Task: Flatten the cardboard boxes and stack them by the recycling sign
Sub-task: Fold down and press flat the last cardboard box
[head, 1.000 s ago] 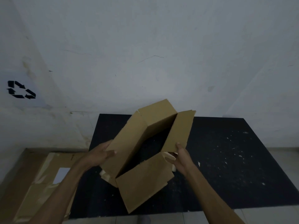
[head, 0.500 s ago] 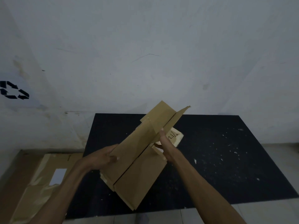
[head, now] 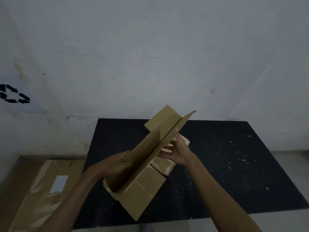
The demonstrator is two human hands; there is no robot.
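The cardboard box [head: 143,166] was held up over the black mat [head: 234,164], nearly collapsed, its panels folded close together and slanting away toward the wall [head: 150,47]. The left hand [head: 115,166] gripped its left panel from the outside, fingers curled round the near edge. The right hand [head: 177,151] pressed against the right side with fingers spread and fairly straight, thumb up along the panel's edge. So the box sat squeezed between both hands. Off to the left, flattened cardboard [head: 46,186] lay on the floor below the recycling sign [head: 15,96]
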